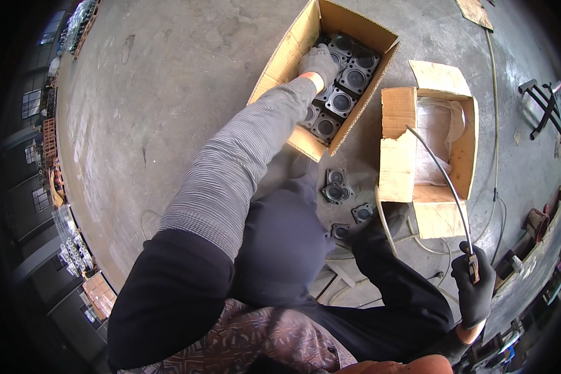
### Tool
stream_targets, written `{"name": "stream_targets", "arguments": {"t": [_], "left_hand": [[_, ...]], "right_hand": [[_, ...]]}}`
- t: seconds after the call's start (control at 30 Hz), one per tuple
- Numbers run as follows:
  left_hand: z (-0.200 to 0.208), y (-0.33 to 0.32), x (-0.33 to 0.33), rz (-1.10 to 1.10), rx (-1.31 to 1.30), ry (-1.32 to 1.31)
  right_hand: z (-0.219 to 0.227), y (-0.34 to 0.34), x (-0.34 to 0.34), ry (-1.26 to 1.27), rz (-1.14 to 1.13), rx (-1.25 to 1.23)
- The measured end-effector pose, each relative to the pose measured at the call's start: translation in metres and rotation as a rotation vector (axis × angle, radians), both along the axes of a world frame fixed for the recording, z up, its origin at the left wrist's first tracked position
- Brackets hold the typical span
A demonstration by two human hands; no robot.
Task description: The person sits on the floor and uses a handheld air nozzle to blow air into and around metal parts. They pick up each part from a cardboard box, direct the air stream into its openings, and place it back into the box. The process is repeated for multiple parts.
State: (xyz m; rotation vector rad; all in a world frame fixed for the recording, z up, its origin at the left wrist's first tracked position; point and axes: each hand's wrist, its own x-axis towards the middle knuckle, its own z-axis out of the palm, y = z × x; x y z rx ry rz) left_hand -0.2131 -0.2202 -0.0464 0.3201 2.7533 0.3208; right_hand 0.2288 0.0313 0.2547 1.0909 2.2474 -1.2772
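My left hand (318, 64), in a grey glove, reaches into a tall cardboard box (280, 65) holding several dark metal flanged castings (356, 79) with round centres. It is at the castings by the box's left side; its fingertips are hidden, so I cannot tell whether it grips one. My right hand (473, 288), in a dark glove, is closed around the handle of an air blow gun (474, 265). The gun's long, thin, curved metal tube rises to the left, its tip over the flap of a second, open cardboard box (397, 163).
Clear plastic lining (433, 134) lies inside the second box. Several loose castings (336, 187) rest on the concrete floor near my feet. A hose (493, 124) runs along the floor at right, near a black metal stand (545, 109). A worktable edge (523, 287) is at far right.
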Motion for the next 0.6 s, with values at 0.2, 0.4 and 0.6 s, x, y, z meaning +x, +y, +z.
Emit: {"name": "stream_targets", "arguments": {"t": [0.2, 0.4, 0.6], "left_hand": [[0.021, 0.004, 0.021, -0.053, -0.006, 0.068], [0.042, 0.005, 0.026, -0.628, 0.086, 0.297], [0.030, 0.007, 0.015, -0.903, 0.047, 0.244]], "right_hand": [[0.000, 0.000, 0.001, -0.003, 0.002, 0.023], [0.000, 0.001, 0.004, -0.006, 0.008, 0.050], [0.001, 0.001, 0.003, 0.001, 0.017, 0.041]]}}
